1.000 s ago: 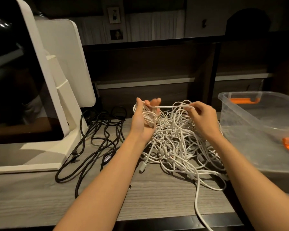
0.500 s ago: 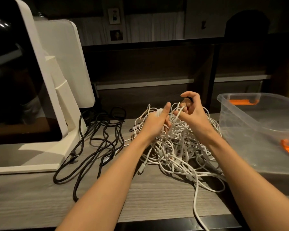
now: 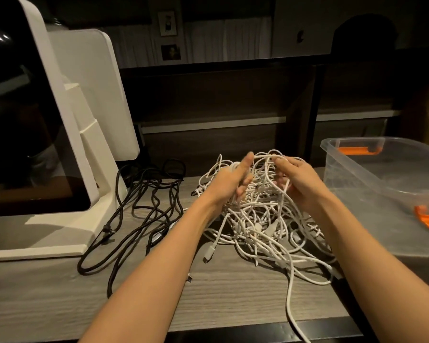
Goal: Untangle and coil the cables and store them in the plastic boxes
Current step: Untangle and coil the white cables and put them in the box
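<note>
Trailing over the near edge of the bench [image 3: 233,293], one white strand runs back into the white cable tangle [image 3: 263,224], heaped mid-bench. Both hands work at its top, likely to loosen one cable for coiling: the left hand [image 3: 229,180] curls round a gathered bunch of strands, and the right hand [image 3: 296,183] has its fingers hooked through raised loops. Black cables [image 3: 139,206] lie apart to the left. Beyond, right of the tangle, the plastic box [image 3: 352,169] stands open, apparently ready for coils.
</note>
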Demonstrator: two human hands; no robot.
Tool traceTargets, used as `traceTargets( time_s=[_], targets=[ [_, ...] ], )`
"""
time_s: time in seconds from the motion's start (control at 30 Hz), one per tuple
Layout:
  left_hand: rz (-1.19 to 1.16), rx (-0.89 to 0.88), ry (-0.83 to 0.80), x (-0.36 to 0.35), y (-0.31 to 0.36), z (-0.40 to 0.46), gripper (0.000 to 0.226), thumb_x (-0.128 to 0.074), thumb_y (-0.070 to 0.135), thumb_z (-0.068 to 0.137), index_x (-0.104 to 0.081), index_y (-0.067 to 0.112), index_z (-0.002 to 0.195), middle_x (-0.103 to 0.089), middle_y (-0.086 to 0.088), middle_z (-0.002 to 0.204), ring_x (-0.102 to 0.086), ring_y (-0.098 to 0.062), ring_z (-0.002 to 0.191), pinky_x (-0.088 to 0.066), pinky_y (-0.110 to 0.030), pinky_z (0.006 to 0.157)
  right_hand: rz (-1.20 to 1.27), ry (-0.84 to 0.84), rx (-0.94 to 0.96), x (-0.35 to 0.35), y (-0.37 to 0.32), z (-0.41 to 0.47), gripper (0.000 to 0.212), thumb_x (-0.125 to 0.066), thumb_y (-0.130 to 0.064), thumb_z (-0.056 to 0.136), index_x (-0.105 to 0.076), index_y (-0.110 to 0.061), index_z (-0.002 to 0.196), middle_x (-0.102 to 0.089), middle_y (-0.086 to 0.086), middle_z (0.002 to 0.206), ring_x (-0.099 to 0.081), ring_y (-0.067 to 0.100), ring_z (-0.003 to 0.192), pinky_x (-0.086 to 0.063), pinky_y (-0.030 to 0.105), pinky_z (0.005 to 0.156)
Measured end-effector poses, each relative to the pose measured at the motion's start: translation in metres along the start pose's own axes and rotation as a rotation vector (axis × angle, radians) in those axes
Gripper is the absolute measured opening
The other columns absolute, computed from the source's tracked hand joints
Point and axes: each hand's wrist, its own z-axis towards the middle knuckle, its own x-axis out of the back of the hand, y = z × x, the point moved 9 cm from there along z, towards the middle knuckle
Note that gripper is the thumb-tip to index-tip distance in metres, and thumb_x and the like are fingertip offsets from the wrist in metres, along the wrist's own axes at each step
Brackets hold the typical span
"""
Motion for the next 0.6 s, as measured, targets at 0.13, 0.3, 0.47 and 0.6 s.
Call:
traceTargets(
  time_s=[0.13, 0.3, 0.47, 0.6],
  targets=[
    [-0.413, 0.063, 0.166, 0.017, -0.009, 0.003, 0.052, -0.051, 0.060, 0.088, -0.040, 0.020, 0.056, -0.034, 0.006, 0.047, -0.033, -0.006, 0.037, -0.028, -0.015, 0.040, 0.097, -0.193, -0.264, -0.021, 0.017, -0.011, 0.022, -0.060, -0.026, 0.088, -0.054, -0.013, 0.071, -0.045, -0.004, 0.045, -0.046, 0.007, 0.037, -0.047, 0.019, 0.042],
    [-0.558, 0.121, 0.225, 0.026, -0.021, 0.002, 0.055, -0.054, 0.065, 0.081, -0.041, 0.020, 0.053, -0.034, 0.007, 0.045, -0.034, -0.005, 0.037, -0.029, -0.016, 0.040, 0.033, -0.330, -0.235, -0.027, 0.013, -0.012, 0.017, -0.060, -0.017, 0.083, -0.063, -0.008, 0.096, -0.036, -0.005, 0.052, -0.036, 0.003, 0.039, -0.038, 0.014, 0.039],
    [-0.348, 0.074, 0.124, 0.016, -0.008, 0.000, 0.048, -0.066, 0.042, 0.086, -0.042, 0.023, 0.049, -0.034, 0.007, 0.042, -0.032, -0.005, 0.036, -0.023, -0.018, 0.043, 0.268, -0.241, -0.074, -0.016, -0.001, -0.003, 0.029, -0.037, -0.007, 0.100, -0.059, -0.011, 0.118, -0.048, -0.002, 0.061, -0.035, 0.001, 0.041, -0.028, 0.010, 0.035],
    [-0.297, 0.091, 0.098, 0.010, -0.008, -0.001, 0.053, -0.061, 0.042, 0.091, -0.041, 0.023, 0.046, -0.032, 0.007, 0.041, -0.032, -0.006, 0.036, -0.025, -0.018, 0.044, -0.042, -0.108, 0.184, -0.005, -0.014, 0.000, 0.028, -0.039, -0.014, 0.102, -0.062, -0.019, 0.117, -0.043, -0.008, 0.055, -0.032, 0.002, 0.045, -0.023, 0.013, 0.041]
  ],
)
